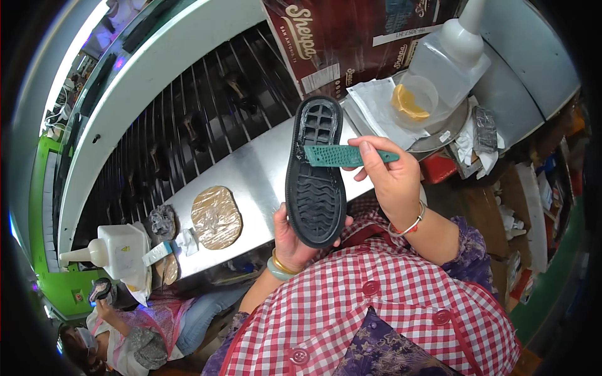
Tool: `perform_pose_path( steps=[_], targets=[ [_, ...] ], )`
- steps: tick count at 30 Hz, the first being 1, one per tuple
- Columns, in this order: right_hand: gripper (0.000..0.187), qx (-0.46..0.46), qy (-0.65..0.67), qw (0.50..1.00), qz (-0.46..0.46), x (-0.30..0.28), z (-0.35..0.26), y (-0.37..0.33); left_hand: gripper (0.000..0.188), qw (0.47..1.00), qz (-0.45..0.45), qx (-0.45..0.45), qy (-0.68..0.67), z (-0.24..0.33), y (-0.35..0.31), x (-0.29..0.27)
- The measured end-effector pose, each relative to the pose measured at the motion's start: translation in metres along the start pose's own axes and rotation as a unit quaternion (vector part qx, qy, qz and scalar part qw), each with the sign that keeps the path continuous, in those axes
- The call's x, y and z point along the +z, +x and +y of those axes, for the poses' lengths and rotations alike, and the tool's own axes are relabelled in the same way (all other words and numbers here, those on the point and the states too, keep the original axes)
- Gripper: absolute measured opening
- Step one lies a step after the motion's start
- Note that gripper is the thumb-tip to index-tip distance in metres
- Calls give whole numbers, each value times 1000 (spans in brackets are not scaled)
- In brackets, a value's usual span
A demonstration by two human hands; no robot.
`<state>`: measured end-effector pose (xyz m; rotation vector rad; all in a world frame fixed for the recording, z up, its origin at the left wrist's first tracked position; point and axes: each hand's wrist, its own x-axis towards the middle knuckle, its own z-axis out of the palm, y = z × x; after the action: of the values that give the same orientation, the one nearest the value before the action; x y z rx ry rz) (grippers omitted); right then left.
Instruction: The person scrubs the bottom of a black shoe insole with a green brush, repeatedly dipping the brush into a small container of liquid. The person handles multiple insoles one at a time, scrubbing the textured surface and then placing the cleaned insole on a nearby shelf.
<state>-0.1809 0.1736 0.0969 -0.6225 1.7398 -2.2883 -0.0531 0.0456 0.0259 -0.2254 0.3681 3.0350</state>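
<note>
A red-and-white checked apron (389, 326) with three buttons showing fills the lower middle of the frame, and one dark rack (172, 119) of many thin bars spreads across the upper left. Beside the rack, one shiny metal tabletop (254, 166) slants from the lower left toward the upper right. One dark red box (342, 34) stands at the top, and one co-worker (122, 335) sits in the lower left corner. Two pale bottles show: one (442, 66) at the upper right, the other (128, 254) at the lower left. One black shoe sole (320, 197) is at the centre of the frame, held up with its ridged side showing. The left grip (295, 244) is curled around the sole's lower end, thumb at its left edge, with two bracelets on that wrist. The right grip (395, 172) is pinched closed on one green tool (342, 156), whose broad end lies across the sole's upper half; whether they touch is hard to tell. One wrapped oval pad (216, 217) lies left of centre. One clear cup (427, 93) at the upper right contains one yellow piece (407, 103).
</note>
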Motion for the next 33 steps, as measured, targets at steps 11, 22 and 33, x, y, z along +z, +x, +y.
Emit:
perform_pose_path(
  steps=[11, 22, 33],
  targets=[
    [18, 44, -59, 994, -83, 12, -6, -30, 68, 999, -15, 51, 11, 7, 8, -1],
    [21, 215, -26, 939, -268, 9, -12, -16, 70, 998, 21, 0, 54, 27, -5, -9],
    [23, 305, -24, 889, -340, 56, 20, 14, 63, 980, 71, -128, 131, 85, -20, -45]
  ],
)
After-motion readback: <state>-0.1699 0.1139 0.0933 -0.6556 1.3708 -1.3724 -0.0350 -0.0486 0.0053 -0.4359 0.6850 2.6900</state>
